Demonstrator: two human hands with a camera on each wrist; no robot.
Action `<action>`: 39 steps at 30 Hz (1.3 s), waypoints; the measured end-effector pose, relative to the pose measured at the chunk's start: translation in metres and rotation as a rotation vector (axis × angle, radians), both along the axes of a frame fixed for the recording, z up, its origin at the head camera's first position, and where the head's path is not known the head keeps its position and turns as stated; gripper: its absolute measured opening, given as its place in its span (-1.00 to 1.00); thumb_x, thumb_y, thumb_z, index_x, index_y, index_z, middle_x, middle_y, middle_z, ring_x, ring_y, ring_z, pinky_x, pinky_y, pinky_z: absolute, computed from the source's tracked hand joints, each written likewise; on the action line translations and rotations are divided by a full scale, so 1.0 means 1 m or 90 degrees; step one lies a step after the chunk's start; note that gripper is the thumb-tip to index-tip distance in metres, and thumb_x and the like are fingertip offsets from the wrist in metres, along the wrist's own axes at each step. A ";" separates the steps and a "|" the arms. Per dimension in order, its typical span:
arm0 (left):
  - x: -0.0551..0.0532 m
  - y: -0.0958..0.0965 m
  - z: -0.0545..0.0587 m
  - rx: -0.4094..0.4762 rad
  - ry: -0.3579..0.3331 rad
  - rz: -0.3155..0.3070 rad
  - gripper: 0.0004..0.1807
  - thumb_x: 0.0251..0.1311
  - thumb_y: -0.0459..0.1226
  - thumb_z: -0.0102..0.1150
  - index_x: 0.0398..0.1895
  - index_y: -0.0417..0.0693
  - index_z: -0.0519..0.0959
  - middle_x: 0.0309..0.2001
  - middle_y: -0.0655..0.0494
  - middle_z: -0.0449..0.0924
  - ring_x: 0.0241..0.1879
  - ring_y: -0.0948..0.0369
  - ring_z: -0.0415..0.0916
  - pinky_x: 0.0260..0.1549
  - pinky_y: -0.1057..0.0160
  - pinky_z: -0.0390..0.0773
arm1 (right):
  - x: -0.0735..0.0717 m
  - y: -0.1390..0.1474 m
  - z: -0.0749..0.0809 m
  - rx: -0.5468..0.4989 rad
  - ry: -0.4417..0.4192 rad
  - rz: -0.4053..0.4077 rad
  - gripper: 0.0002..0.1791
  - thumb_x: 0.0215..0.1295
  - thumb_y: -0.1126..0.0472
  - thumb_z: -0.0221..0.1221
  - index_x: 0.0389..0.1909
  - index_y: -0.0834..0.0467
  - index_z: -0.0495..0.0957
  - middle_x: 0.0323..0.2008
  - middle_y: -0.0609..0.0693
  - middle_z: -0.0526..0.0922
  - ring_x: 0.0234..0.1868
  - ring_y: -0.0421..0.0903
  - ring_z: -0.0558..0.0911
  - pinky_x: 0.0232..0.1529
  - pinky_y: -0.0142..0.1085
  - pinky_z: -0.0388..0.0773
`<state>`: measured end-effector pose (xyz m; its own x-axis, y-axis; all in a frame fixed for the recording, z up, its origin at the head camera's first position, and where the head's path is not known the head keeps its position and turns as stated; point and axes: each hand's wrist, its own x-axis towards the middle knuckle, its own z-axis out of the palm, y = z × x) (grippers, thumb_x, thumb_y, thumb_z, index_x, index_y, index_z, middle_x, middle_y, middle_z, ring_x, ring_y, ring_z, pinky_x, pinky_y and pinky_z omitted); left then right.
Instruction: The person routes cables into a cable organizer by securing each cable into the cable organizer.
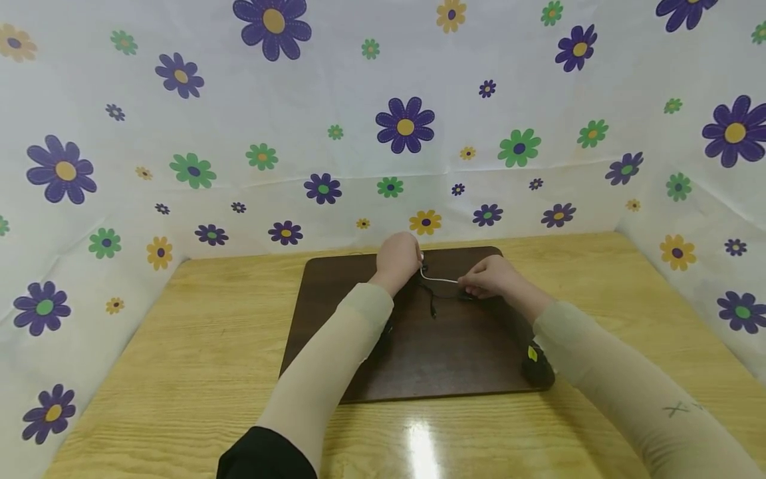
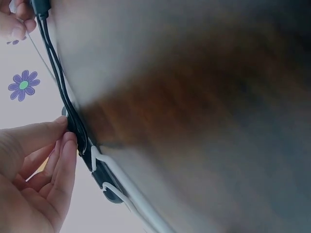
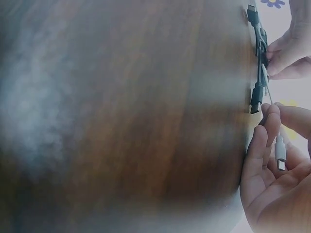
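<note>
My left hand [image 1: 399, 258] is over the far part of a dark brown board. In the left wrist view, its thumb and fingertips pinch a narrow black cable clip strip [image 2: 100, 174]. Black cables [image 2: 54, 65] run through the strip, and a white cable [image 2: 119, 172] sits in its slots. My right hand [image 1: 492, 276] pinches the thin white cable [image 1: 441, 279] to the right of the strip. Below those fingertips, the right wrist view shows a white plug [image 3: 280, 151] with a metal tip. Black plugs [image 3: 257, 96] dangle beside the strip.
The dark brown board [image 1: 443, 359] lies on a light wooden table [image 1: 197, 346]. A dark object with a yellow-green mark [image 1: 536, 367] sits at the board's near right corner. Behind stands a white flower-patterned backdrop [image 1: 335, 86].
</note>
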<state>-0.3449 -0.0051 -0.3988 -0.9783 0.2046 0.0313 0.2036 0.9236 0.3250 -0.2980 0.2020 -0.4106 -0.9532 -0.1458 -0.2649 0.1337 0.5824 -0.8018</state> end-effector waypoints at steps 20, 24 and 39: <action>0.001 0.000 -0.002 -0.114 0.069 -0.037 -0.49 0.54 -0.37 0.11 -0.70 0.01 0.35 -0.59 0.14 0.46 -0.52 0.23 0.34 -0.50 0.29 0.40 | 0.004 -0.009 0.005 0.017 0.032 0.020 -0.71 0.45 0.24 0.33 -0.10 0.45 0.76 -0.52 -0.08 0.72 -0.49 -0.28 0.63 -0.31 -0.44 0.74; 0.001 -0.007 -0.002 -0.049 0.029 -0.020 -0.41 0.49 -0.39 0.10 -0.76 0.05 0.16 -0.67 0.18 0.13 -0.58 0.21 0.12 -0.60 0.30 0.20 | 0.003 -0.009 0.005 0.115 0.102 0.041 -0.73 0.43 0.17 0.35 -0.16 0.33 0.82 -0.34 0.06 0.82 -0.36 -0.19 0.63 -0.26 -0.40 0.65; 0.026 -0.052 0.021 0.022 -0.042 -0.114 -0.47 0.46 -0.32 0.17 -0.79 0.00 0.41 -0.74 0.24 0.20 -0.66 0.29 0.03 -0.57 0.32 0.14 | 0.007 -0.011 0.013 0.237 0.196 0.068 -0.79 0.44 0.18 0.32 -0.15 0.25 0.82 -0.17 0.15 0.86 -0.24 -0.01 0.68 -0.14 -0.15 0.66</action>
